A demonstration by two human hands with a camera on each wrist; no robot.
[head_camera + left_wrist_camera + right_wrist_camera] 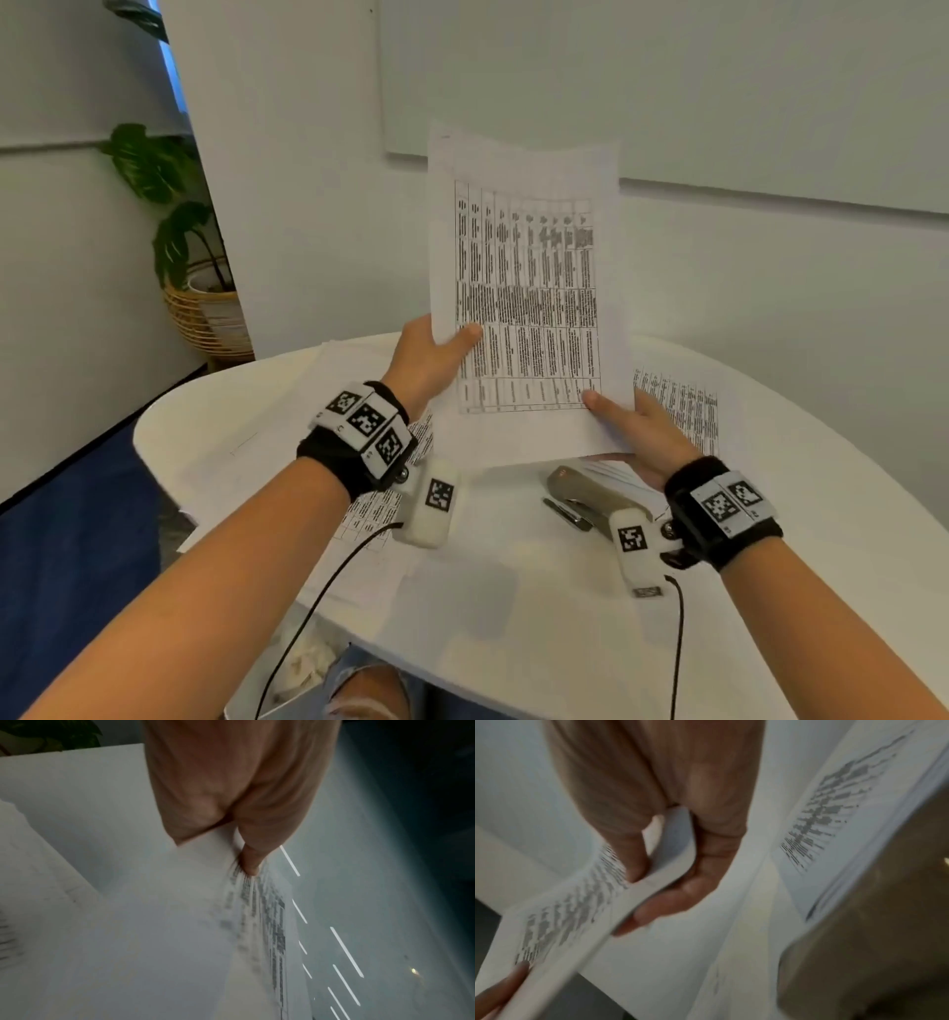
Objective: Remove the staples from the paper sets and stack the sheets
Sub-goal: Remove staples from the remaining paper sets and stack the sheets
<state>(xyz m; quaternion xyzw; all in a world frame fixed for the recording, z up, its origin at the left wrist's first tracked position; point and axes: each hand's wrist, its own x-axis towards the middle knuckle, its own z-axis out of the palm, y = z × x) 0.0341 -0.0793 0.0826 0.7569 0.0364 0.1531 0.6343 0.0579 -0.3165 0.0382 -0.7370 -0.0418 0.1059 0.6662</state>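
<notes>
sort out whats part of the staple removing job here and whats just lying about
Part of the job:
- paper set, held up by left hand and right hand
- loose sheets on the table
- stapler

Just lying about:
- potted plant in a wicker basket
- whiteboard

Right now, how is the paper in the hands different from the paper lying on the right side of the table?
The held paper is lifted upright off the table; the right paper lies flat on it. The held paper is pinched by the left hand and right hand; nothing grips the right paper. The held paper shows whole; the right paper is partly hidden. Both are white with printed tables.
</notes>
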